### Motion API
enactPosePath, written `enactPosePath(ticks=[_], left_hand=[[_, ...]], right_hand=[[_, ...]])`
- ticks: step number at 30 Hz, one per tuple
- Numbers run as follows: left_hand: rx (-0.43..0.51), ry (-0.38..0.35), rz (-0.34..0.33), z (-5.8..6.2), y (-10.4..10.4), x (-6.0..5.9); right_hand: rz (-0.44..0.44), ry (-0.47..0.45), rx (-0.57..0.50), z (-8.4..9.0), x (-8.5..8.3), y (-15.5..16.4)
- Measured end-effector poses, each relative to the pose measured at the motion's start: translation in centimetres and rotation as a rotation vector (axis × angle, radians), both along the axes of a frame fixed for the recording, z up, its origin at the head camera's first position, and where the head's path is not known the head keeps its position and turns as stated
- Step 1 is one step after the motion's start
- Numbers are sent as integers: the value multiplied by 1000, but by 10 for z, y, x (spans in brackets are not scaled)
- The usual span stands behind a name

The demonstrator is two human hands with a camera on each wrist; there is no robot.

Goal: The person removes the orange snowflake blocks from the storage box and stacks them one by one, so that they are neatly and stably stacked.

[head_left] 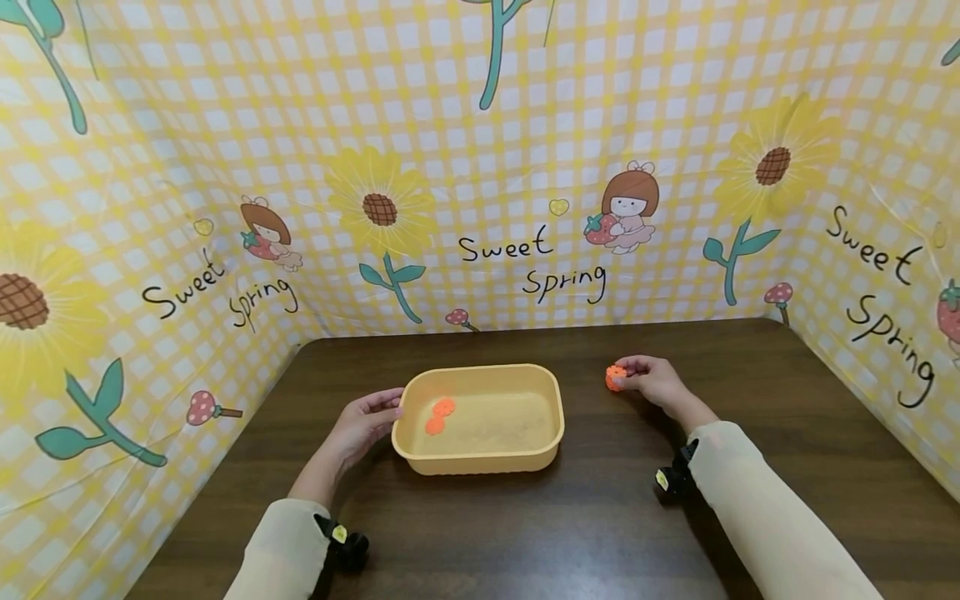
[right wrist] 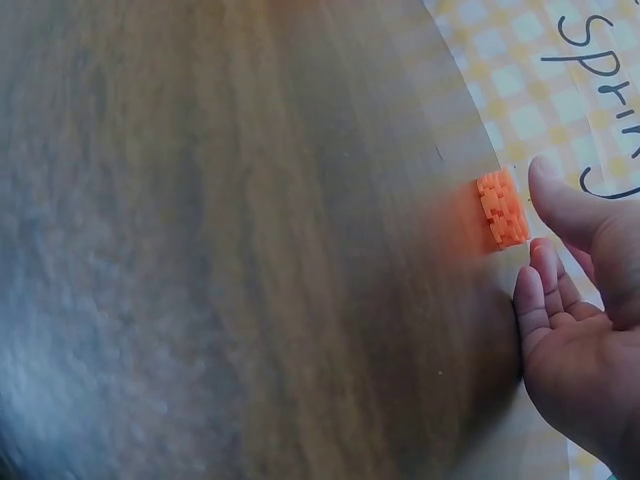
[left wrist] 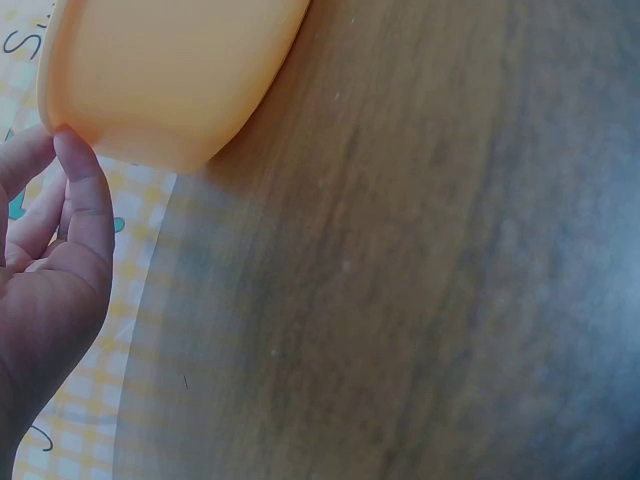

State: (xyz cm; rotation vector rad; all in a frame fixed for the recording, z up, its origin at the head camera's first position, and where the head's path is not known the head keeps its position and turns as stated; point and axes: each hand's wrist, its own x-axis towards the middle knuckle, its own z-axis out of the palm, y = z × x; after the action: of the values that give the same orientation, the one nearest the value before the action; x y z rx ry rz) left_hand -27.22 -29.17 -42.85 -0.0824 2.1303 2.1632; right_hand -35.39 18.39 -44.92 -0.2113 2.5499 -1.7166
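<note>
Sleeves sit closest to the cam; past them the left hand (head_left: 365, 421) rests relaxed fingers on the rim of the shallow yellow plastic tub (head_left: 480, 457), w/ two flat orange pieces (head_left: 439, 416) inside. Right hand (head_left: 654, 381) is at the small orange toothed plastic block (right wrist: 502, 208) on the dark wooden table (head_left: 600, 517), right of the tub, fingers open around it, not clamped yet. Imo pinch the flat sides & keep the tub steady.

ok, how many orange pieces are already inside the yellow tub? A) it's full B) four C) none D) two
D: the head view shows two orange pieces lying on the floor of the yellow tub, while a third orange piece sits on the table at the right hand, outside the tub.
</note>
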Motion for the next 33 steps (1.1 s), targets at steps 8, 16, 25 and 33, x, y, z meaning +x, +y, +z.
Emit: enactPosePath(ticks=[8, 16, 25, 33], left_hand=[[-3, -11, -15, 12, 5, 8], [-17, -6, -25, 15, 7, 11], [7, 10, -1, 1, 0, 2], [3, 17, -1, -3, -1, 0]], right_hand=[[4, -7, 35, -2, 0, 0], [0, 3, 58, -5, -2, 0], [9, -11, 79, -4, 0, 0], [19, 6, 94, -4, 1, 0]])
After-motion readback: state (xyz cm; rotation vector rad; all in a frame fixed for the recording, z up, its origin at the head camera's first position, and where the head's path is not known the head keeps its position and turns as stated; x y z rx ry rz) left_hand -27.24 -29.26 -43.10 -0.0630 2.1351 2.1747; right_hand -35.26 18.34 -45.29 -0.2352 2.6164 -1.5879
